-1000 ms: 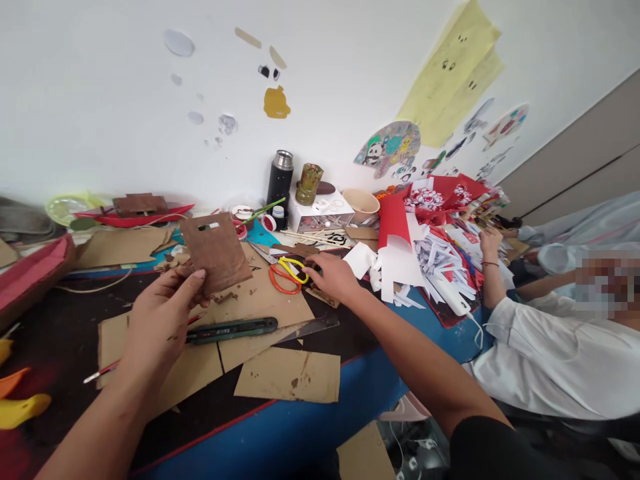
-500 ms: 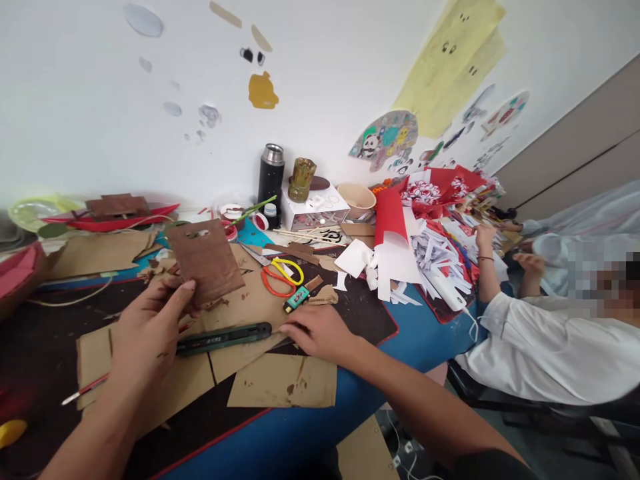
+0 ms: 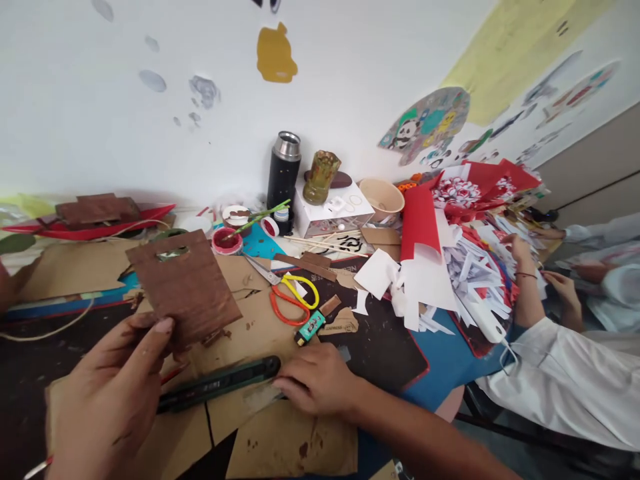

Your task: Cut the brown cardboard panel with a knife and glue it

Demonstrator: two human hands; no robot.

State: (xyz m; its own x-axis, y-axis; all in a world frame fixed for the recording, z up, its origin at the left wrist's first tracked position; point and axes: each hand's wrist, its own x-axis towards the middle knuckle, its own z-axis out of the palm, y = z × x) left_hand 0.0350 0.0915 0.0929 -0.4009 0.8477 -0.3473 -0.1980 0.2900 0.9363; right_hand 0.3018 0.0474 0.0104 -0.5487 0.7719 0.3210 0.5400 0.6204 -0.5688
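My left hand [image 3: 107,393] holds up a brown painted cardboard piece [image 3: 184,287] with a slot cut near its top edge, pinched at its lower left corner. My right hand [image 3: 315,381] rests flat on the table with fingers curled onto a clear ruler [image 3: 260,398], just right of a dark green utility knife [image 3: 215,385]. Both lie across sheets of plain cardboard [image 3: 295,447]. Orange and yellow scissors [image 3: 293,297] and a small teal object [image 3: 311,327] lie just beyond my right hand.
A black flask [image 3: 284,175], a white box [image 3: 333,213], a paper bowl [image 3: 381,198] and a red paint pot [image 3: 227,241] stand at the back. Red and white cut paper [image 3: 440,267] piles up on the right, where another person in a white sleeve [image 3: 560,380] works.
My right hand pulled back from the scissors toward me and settled on the ruler by the knife. The camera tilted down and closer; my left hand kept the brown piece raised.
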